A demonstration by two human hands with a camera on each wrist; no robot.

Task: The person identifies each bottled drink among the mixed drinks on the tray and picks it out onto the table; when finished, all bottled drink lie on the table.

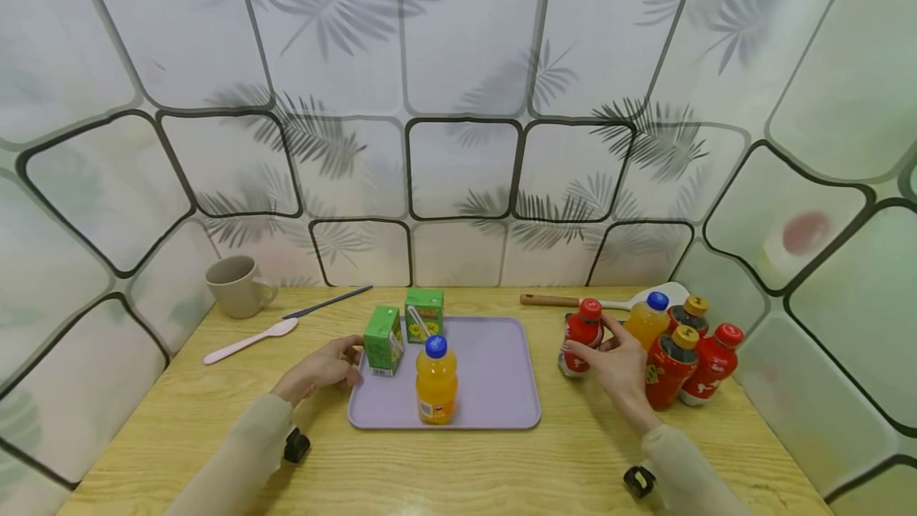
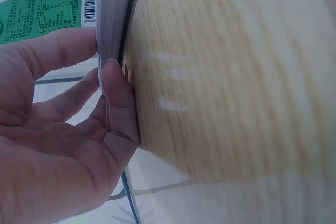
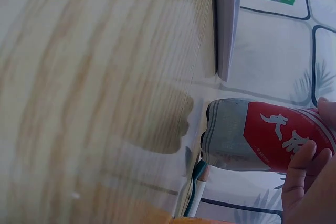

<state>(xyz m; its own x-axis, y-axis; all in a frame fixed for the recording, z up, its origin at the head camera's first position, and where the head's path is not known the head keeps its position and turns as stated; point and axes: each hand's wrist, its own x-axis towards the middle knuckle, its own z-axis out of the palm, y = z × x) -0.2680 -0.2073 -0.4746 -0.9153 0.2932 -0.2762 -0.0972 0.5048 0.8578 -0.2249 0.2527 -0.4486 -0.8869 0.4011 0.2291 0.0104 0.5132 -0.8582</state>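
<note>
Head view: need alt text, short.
A person's right hand grips a small red bottle standing on a wooden table, beside four more bottles. The left hand rests at the left edge of a lilac tray, which holds two green juice cartons and an orange juice bottle. A beige mug, spoon and spatula lie farther back.

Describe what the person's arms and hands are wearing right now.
Both hands, left hand and right hand, are bare, with no gloves or rings visible. Each arm wears a long pale beige sleeve. A small black camera unit sits under each wrist.
</note>
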